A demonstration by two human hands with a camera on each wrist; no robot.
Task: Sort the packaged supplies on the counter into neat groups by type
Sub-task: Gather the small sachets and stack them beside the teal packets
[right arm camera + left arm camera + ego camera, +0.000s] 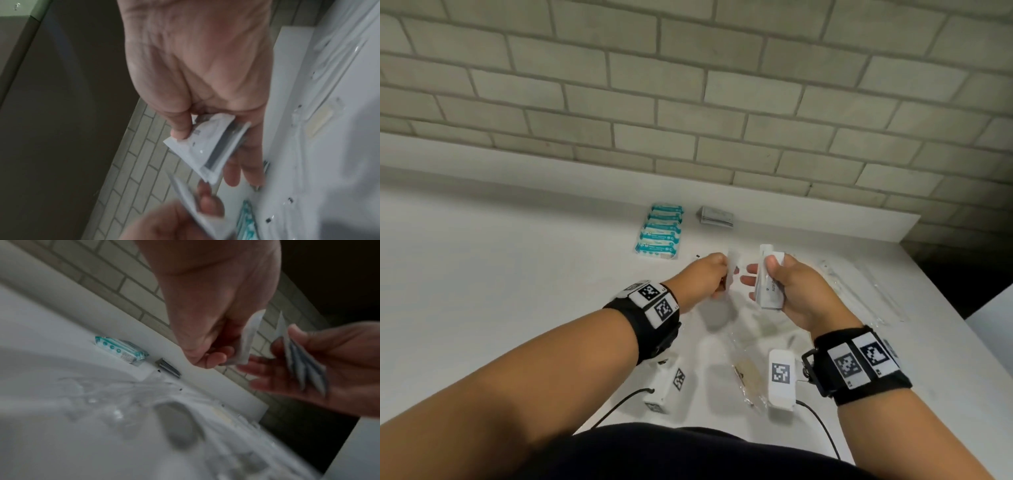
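My right hand holds a small stack of white sachets above the white counter, thumb pressed on top, fingers underneath; the right wrist view shows the stack fanned under the thumb. Just to its left, my left hand pinches a single white sachet upright, close to the right hand's fingertips; the left wrist view shows that sachet pinched between thumb and fingers. At the back lies a row of teal-and-white packets, with a stack of grey packets beside it.
Clear plastic-wrapped long items lie at the right of the counter. More clear wrappers lie near the front edge. A brick wall backs the counter. The counter ends at right in a dark gap.
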